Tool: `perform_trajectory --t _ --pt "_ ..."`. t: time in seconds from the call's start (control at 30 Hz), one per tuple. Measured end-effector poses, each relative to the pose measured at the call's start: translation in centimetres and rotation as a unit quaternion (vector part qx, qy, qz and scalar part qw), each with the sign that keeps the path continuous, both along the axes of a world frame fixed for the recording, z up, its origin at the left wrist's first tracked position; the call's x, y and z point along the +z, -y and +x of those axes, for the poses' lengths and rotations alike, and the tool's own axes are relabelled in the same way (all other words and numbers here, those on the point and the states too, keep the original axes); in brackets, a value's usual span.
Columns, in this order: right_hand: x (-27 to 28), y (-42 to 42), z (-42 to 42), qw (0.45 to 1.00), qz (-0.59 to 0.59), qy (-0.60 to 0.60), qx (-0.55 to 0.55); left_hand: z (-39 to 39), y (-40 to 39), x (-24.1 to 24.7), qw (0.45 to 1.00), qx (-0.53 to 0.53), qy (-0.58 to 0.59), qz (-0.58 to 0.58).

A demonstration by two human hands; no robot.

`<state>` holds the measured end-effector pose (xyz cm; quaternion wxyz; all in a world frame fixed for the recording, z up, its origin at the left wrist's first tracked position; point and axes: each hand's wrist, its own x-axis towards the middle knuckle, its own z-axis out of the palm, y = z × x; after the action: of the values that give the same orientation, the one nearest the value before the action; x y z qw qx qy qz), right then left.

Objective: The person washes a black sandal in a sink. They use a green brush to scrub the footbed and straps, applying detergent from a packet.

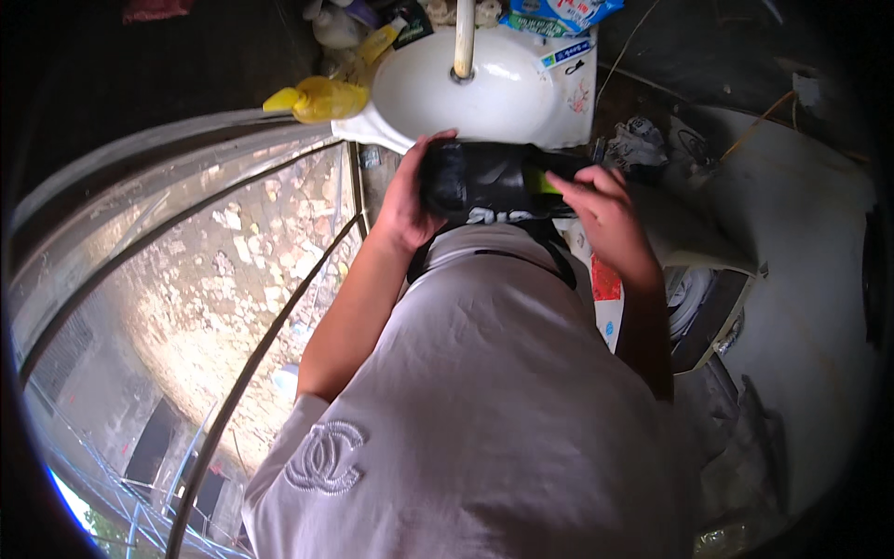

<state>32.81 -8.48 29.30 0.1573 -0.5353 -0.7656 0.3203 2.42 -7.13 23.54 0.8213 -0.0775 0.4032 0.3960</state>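
A black pouch-like object [482,175] lies crosswise in front of my waist, near the front edge of the white sink [517,105]. My left hand [412,195] grips its left end, thumb below and fingers over the far side. My right hand [601,195] is at its right end, with the fingers at an opening where a yellow-green patch [541,180] shows. Whether those fingers hold the patch or only touch it, I cannot tell. Pale markings show on the pouch's near side.
A yellow pump bottle [328,99] lies left of the basin. A toothpaste box or tube [567,53] and a blue packet [566,14] are at the back right. A pale pipe [464,42] reaches over the basin. A metal-framed window [258,349] is on the left.
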Motion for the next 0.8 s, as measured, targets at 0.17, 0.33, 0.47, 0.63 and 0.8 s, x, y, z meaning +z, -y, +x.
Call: perform_trajectory --t 0.17,0.33,0.47,0.63,0.8 --pt "3.1 -0.8 -0.5 0.999 -0.031 0.028 0.005 -3.9 -0.5 0.9 1.000 0.018 0.023 0.006" --pt "1.4 -4.2 -4.7 0.998 0.037 0.011 0.042 -2.4 -2.5 1.4 0.999 -0.026 0.034 -0.004" --pt "2.2 -5.0 -4.4 0.998 0.046 0.034 -0.002 -4.6 -4.4 -1.0 0.999 -0.015 0.021 0.044" --pt "-0.5 -5.1 -6.3 0.997 0.066 0.016 0.042 -3.0 -5.6 -1.8 0.986 -0.062 0.137 0.068" --pt "1.2 -5.6 -3.4 0.998 -0.040 0.024 0.034 -3.4 -5.9 -2.4 0.989 0.008 0.124 0.077"
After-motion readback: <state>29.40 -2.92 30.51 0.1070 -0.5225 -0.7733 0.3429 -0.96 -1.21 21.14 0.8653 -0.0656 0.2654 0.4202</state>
